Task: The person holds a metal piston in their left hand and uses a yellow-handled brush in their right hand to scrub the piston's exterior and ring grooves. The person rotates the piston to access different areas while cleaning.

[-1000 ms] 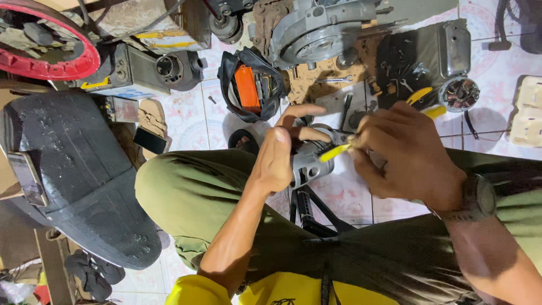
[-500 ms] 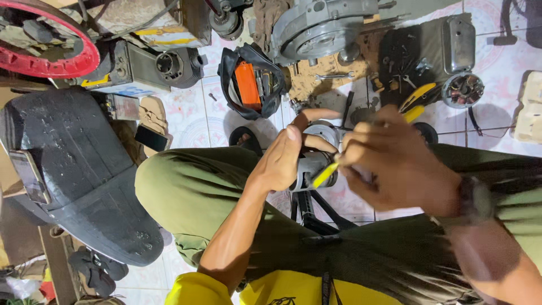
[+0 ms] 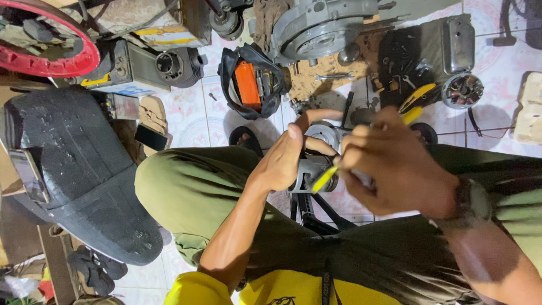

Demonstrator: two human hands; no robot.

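Above the lap, the left hand [image 3: 282, 161] clasps a grey metal cylinder [image 3: 310, 172] while the blurred right hand [image 3: 395, 169] pinches what seems a yellow-handled tool [image 3: 326, 179] against it, mid-working; next calls for steady, aligned pressure.

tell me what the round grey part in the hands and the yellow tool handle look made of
Round grey cylindrical part: probably bare cast metal, judging by its dull silver sheen. Yellow tool handle: likely plastic or rubber, given its bright, even, unreflective colour; motion blur leaves this uncertain.
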